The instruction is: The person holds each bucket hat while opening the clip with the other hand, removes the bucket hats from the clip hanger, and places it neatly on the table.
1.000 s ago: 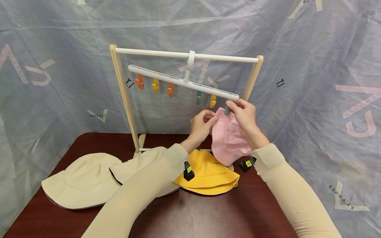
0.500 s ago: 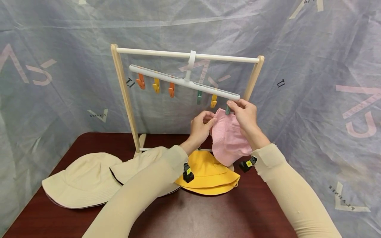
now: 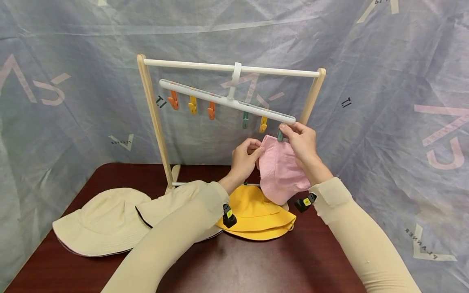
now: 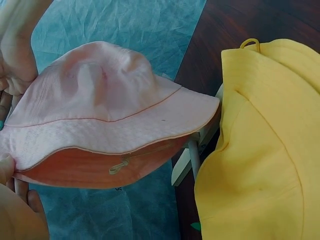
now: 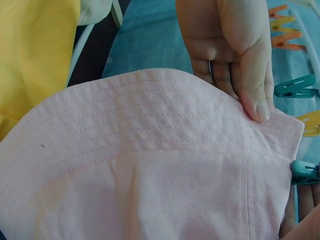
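Observation:
A pink bucket hat [image 3: 278, 171] hangs sideways below the right end of a white clip hanger [image 3: 205, 96]. My left hand [image 3: 243, 160] pinches the hat's brim at its left edge, with the thumb lying on the stitched brim in the right wrist view. At the hanger's right end, my right hand [image 3: 303, 140] holds a green clothespin [image 3: 280, 135] between thumb and fingers. That clothespin [image 5: 305, 172] meets the hat's edge in the right wrist view; how firmly it bites cannot be told. The right hand's fingers are partly hidden behind the hat.
Orange, yellow and green clothespins [image 3: 192, 106] hang along the hanger, which hooks over a rack's white rod [image 3: 190, 65]. A yellow bucket hat [image 3: 256, 211] lies beneath the pink one. Two cream hats [image 3: 106, 219] lie at the left of the dark red table [image 3: 234, 268].
My left hand has shifted slightly left and down, drawing the pink brim's edge with it. The right hand stays on the green clothespin.

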`<state>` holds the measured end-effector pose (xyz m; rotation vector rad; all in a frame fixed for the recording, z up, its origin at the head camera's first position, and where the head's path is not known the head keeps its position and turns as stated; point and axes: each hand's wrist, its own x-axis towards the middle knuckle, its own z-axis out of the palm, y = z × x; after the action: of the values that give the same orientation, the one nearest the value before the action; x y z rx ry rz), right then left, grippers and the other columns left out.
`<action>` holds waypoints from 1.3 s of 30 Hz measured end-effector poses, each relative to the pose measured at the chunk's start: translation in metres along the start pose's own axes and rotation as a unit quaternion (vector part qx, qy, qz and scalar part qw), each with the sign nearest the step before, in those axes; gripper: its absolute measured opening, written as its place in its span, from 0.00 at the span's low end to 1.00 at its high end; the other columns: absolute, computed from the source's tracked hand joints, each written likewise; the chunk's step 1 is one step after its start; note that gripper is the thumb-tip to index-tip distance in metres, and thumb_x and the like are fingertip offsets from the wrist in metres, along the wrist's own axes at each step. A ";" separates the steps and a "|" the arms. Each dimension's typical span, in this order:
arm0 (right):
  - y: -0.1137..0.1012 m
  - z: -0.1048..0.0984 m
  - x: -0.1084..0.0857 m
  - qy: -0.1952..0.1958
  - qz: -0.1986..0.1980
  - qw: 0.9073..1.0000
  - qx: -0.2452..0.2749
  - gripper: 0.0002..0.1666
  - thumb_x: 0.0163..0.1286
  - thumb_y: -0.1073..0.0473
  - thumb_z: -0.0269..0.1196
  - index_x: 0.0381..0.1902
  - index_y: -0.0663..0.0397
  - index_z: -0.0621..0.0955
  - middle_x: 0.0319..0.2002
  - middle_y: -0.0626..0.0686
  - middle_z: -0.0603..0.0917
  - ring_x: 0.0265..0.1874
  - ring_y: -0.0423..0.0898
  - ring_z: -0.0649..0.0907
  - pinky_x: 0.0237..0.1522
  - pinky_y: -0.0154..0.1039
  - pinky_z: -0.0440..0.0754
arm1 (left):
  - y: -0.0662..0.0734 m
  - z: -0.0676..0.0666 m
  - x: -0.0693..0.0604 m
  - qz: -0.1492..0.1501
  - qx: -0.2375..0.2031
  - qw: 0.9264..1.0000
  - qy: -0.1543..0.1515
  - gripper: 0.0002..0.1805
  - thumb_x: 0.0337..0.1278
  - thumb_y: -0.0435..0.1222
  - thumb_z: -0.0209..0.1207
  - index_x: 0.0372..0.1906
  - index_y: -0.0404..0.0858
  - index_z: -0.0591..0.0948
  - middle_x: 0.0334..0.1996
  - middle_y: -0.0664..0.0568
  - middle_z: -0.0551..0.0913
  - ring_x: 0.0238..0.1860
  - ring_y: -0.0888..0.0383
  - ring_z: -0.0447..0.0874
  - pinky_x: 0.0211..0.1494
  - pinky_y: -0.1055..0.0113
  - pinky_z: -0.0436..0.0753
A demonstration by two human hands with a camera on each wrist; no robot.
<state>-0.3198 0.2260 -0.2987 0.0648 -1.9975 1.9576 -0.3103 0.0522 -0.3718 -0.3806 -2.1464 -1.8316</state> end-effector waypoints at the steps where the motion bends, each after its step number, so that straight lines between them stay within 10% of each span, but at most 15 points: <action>1: 0.000 0.000 0.000 0.000 0.001 1.000 0.001 0.09 0.73 0.62 0.70 0.46 0.63 0.86 0.28 0.41 0.88 0.29 0.37 0.86 0.39 0.30 0.85 | 0.000 -0.001 0.000 0.000 0.001 1.000 0.000 0.07 0.71 0.39 0.68 0.48 0.43 0.86 0.41 0.52 0.88 0.44 0.55 0.86 0.41 0.72 0.83; 27: -0.001 -0.002 -0.001 -0.002 0.018 0.998 -0.061 0.10 0.74 0.51 0.72 0.46 0.50 0.88 0.31 0.35 0.87 0.35 0.37 0.83 0.36 0.30 0.76 | -0.006 -0.013 -0.015 -0.018 -0.018 1.000 0.009 0.06 0.71 0.39 0.69 0.47 0.44 0.86 0.41 0.53 0.88 0.43 0.57 0.85 0.47 0.67 0.84; 39: -0.001 -0.004 -0.002 -0.003 0.026 0.998 -0.058 0.13 0.74 0.51 0.71 0.49 0.51 0.87 0.32 0.35 0.87 0.36 0.36 0.85 0.36 0.29 0.78 | -0.004 -0.018 -0.021 0.037 0.034 0.999 -0.013 0.05 0.71 0.37 0.69 0.46 0.43 0.85 0.41 0.53 0.87 0.43 0.58 0.84 0.52 0.66 0.85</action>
<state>-0.3164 0.2296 -0.2981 -0.0113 -2.1325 1.8697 -0.2919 0.0337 -0.3807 -0.4632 -2.1753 -1.7171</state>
